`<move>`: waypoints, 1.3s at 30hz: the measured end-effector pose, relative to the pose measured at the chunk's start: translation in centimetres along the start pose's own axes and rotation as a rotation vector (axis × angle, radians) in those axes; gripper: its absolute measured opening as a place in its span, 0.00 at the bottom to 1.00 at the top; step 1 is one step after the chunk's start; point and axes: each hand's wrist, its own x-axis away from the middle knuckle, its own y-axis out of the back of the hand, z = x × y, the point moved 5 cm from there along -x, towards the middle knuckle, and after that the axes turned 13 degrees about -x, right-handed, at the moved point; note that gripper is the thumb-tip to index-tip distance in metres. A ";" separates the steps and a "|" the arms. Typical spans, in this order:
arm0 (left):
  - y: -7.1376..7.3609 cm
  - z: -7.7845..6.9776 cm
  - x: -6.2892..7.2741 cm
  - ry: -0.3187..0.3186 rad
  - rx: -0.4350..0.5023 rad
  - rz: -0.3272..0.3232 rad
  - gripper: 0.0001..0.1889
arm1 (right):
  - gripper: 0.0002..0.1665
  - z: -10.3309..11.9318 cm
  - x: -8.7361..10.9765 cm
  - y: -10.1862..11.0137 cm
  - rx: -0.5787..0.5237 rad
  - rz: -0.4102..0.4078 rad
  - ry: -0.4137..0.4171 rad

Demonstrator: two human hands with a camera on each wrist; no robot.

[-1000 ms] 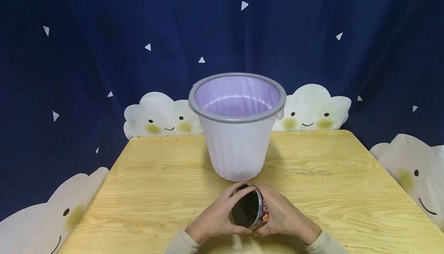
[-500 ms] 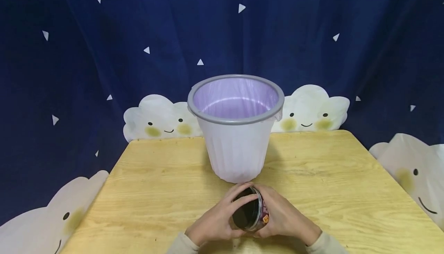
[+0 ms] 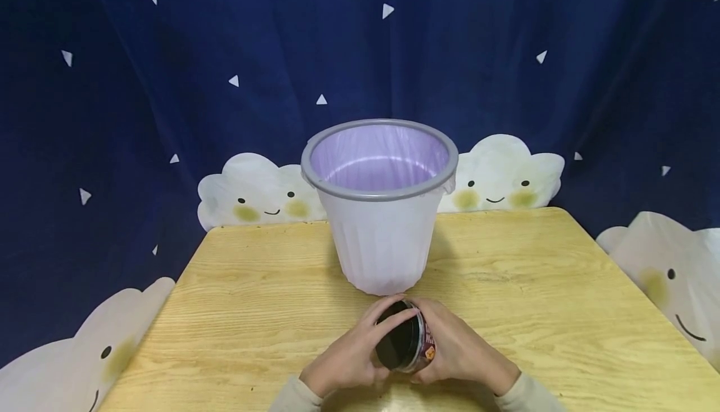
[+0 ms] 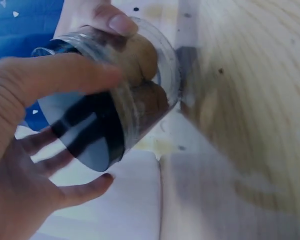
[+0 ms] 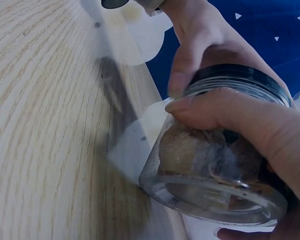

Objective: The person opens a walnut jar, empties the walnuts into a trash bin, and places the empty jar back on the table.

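Observation:
A clear jar with a black screw lid (image 3: 397,344) lies tilted between my two hands, just in front of the bin. My left hand (image 3: 350,354) holds the lid, fingers spread around its rim. My right hand (image 3: 460,351) grips the body of the jar (image 3: 430,348), which bears a dark red label. Through its wall, brown rounded pieces (image 4: 140,57) show in the left wrist view. The jar's thick clear base (image 5: 215,200) faces the right wrist camera, with the right thumb (image 5: 225,107) lying across the side below the lid.
A white bin (image 3: 385,237) with a grey rim and a purplish inside stands upright behind the hands. Under everything is a wooden table (image 3: 253,287). A dark blue curtain (image 3: 270,37) with white triangles and cloud faces hangs behind and at the sides.
The left thumb has drawn back from the near edge of the lid, and the left fingers have shifted slightly on it. The right hand keeps its grip. The head view has moved a little.

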 end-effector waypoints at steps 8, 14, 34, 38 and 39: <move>0.0 0.0 0.2 0.036 0.031 -0.002 0.58 | 0.63 0.1 0.1 -0.1 0.032 -0.009 0.019; 0.0 0.1 0.2 0.068 0.045 -0.006 0.58 | 0.64 0.0 0.2 -0.2 0.013 0.006 -0.007; 0.2 0.1 0.0 0.046 0.013 -0.058 0.58 | 0.64 0.1 -0.1 0.0 0.038 0.003 0.013; 0.2 -0.1 0.0 0.003 -0.002 -0.048 0.57 | 0.64 0.1 -0.1 0.0 0.035 0.000 0.041; 0.2 -0.1 0.0 0.002 -0.002 -0.041 0.57 | 0.64 0.2 -0.1 0.0 0.031 0.000 0.048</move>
